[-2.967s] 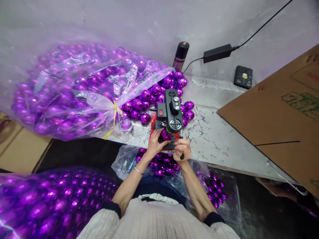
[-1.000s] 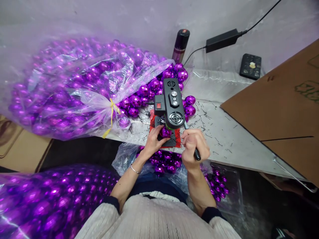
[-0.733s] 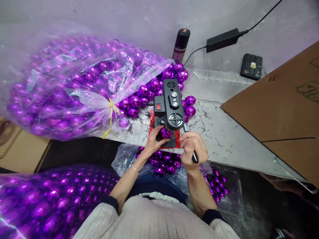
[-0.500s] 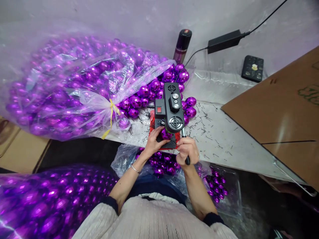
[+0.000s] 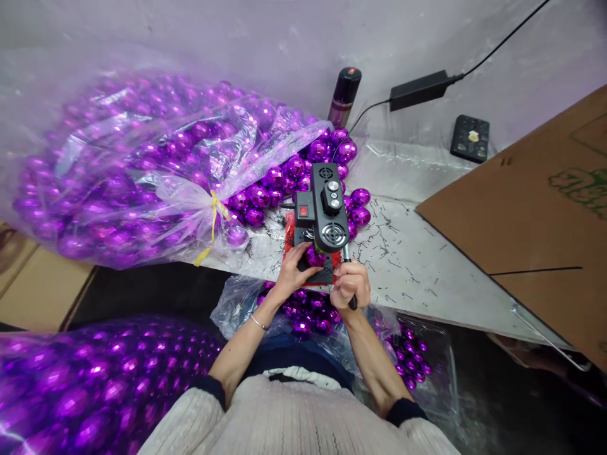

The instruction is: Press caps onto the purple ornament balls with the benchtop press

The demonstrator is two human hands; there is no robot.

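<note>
A small black machine (image 5: 328,208) with a red switch stands on a red mat at the table's front edge. My left hand (image 5: 293,270) holds a purple faceted ball (image 5: 314,256) under the machine's head. My right hand (image 5: 349,284) is wrapped round the machine's black lever handle (image 5: 351,299), which is pulled down towards me. Loose purple balls (image 5: 289,177) lie behind the machine.
A large clear bag of purple balls (image 5: 123,170) fills the table's left. More bagged balls (image 5: 95,385) sit at lower left and in my lap (image 5: 313,313). A brown cardboard sheet (image 5: 531,208) leans at right. A dark flask (image 5: 344,97), power adapter (image 5: 417,90) and black pad (image 5: 468,138) are behind.
My right hand swung the lever out to the right, then brought it back down close to the machine. My left hand stayed on the ball under the head.
</note>
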